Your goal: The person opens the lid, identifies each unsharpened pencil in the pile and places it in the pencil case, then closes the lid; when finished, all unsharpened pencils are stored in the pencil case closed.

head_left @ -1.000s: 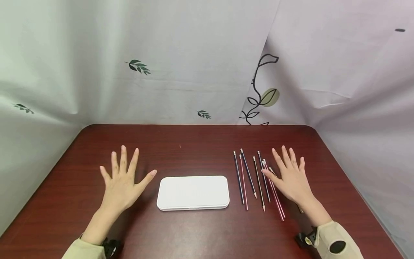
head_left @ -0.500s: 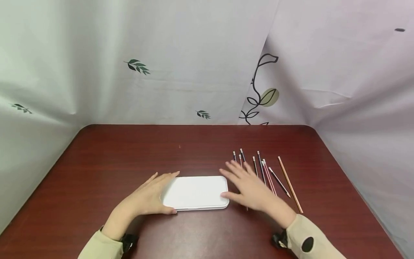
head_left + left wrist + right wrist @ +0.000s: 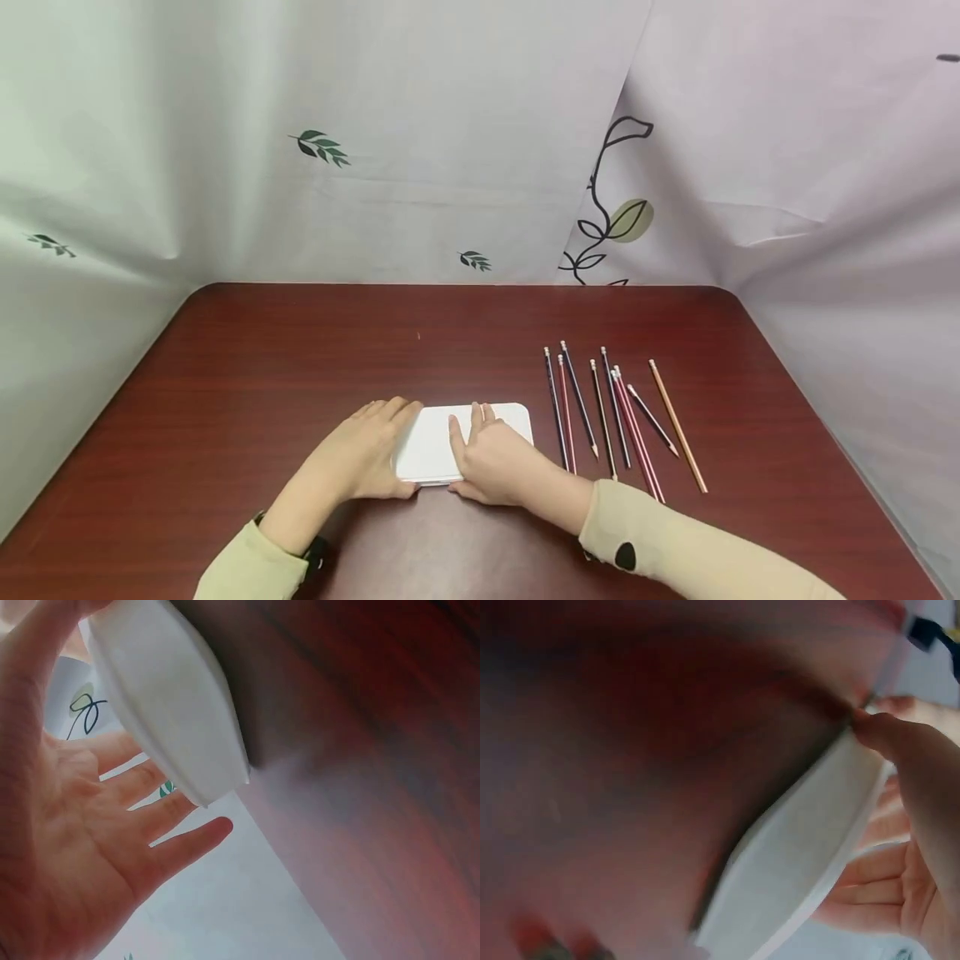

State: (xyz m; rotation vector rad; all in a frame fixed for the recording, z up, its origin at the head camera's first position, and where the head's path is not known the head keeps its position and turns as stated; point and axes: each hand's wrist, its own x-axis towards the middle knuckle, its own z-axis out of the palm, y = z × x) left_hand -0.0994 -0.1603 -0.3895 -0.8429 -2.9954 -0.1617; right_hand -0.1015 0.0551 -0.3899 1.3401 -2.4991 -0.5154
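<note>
A flat white case (image 3: 433, 446) lies shut on the dark red table (image 3: 262, 367). My left hand (image 3: 363, 454) cups its left end, fingers straight along the side and thumb at the front corner. In the left wrist view the left hand (image 3: 90, 847) has spread, straight fingers beside the case (image 3: 172, 705). My right hand (image 3: 495, 454) lies on the lid, fingers flat on top and thumb at the front edge. The right wrist view shows the thumb tip of the right hand (image 3: 922, 825) pressed on the rim of the case (image 3: 817, 855), with the fingers on the far side.
Several pencils (image 3: 600, 408) lie side by side to the right of the case, an orange one (image 3: 677, 425) outermost. Patterned cloth (image 3: 450, 150) hangs round the back and both sides of the table.
Both hands came in from flat on the table to the case. The right hand left the pencils, crossed leftward and settled on the lid; the left hand closed on the left end.
</note>
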